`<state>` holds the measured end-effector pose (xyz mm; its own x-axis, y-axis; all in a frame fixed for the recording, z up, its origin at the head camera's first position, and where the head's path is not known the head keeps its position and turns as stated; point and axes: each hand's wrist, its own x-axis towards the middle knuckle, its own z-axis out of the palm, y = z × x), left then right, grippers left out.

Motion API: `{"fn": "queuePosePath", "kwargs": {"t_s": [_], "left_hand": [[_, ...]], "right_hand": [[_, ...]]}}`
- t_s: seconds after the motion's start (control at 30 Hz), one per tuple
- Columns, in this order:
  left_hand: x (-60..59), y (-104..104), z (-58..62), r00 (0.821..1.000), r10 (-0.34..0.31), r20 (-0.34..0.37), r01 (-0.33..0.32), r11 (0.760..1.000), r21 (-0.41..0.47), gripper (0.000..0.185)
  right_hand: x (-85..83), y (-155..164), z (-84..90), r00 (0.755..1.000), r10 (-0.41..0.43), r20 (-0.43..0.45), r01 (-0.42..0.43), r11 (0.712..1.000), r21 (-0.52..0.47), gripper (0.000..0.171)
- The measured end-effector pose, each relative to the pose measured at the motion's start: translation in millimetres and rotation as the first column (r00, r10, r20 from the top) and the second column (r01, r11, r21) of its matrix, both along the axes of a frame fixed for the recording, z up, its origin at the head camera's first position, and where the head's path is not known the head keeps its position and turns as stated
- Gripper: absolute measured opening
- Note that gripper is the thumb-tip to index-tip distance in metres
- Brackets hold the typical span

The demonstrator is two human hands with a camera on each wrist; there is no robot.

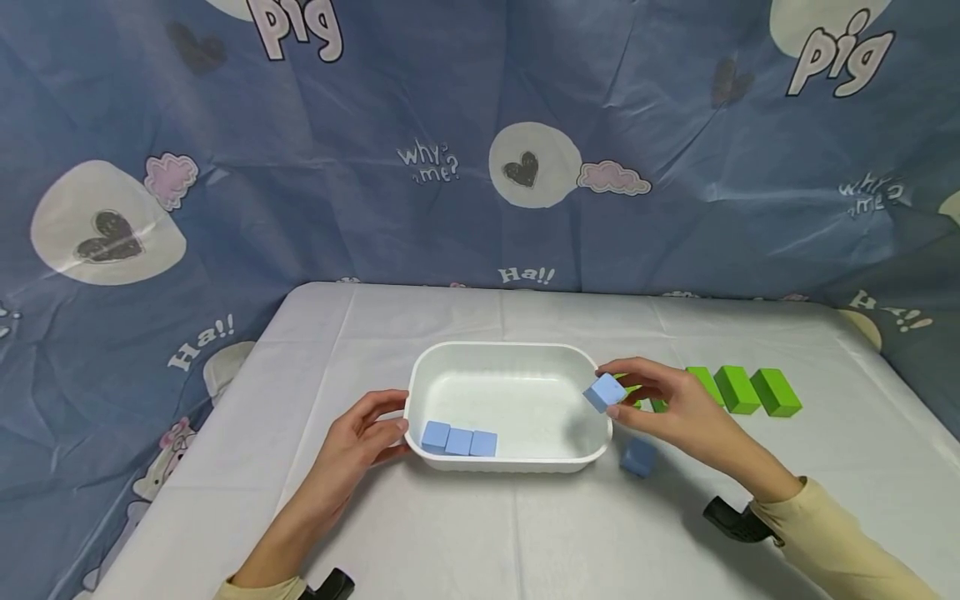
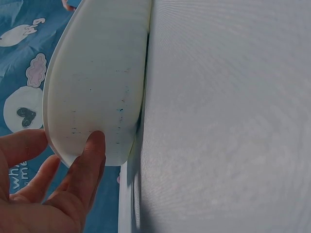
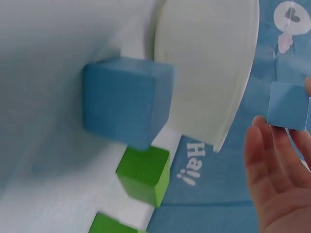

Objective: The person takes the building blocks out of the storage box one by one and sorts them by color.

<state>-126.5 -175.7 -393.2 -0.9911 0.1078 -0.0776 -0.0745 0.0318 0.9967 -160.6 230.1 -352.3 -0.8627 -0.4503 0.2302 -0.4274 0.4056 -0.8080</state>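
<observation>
My right hand (image 1: 671,408) pinches a blue block (image 1: 604,392) between thumb and fingers, in the air over the right rim of a white plastic basin (image 1: 517,464). That same blue block (image 3: 288,106) also shows in the right wrist view. With its fingertips, my left hand (image 1: 360,446) touches the basin's left end from outside. The left wrist view has those fingers (image 2: 97,145) against the basin's outer wall (image 2: 99,73). Inside the basin, 3 blue blocks (image 1: 459,442) lie side by side at the front left. Another blue block (image 1: 638,457) rests on the table below my right hand.
Several green blocks (image 1: 737,389) stand in a row on the table right of the basin, some partly hidden behind my right hand. A white cloth (image 1: 480,533) covers the table. Behind it hangs a blue printed curtain (image 1: 360,217).
</observation>
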Motion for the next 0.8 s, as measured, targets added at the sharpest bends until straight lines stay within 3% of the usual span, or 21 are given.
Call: {"fn": "queuePosePath", "kwargs": {"t_s": [0.47, 0.8], "left_hand": [[1.0, 1, -0.5, 1.000, 0.013, 0.003, -0.013, 1.000, -0.019, 0.040], [0.0, 1, 0.2, 1.000, 0.014, -0.001, -0.014, 1.000, -0.025, 0.040]], "right_hand": [[9.5, 35, -4.4, 0.999, 0.031, -0.015, -0.030, 0.999, 0.033, 0.045], [18.7, 58, -8.5, 0.997, -0.077, 0.017, 0.075, 0.992, 0.102, 0.042]]}}
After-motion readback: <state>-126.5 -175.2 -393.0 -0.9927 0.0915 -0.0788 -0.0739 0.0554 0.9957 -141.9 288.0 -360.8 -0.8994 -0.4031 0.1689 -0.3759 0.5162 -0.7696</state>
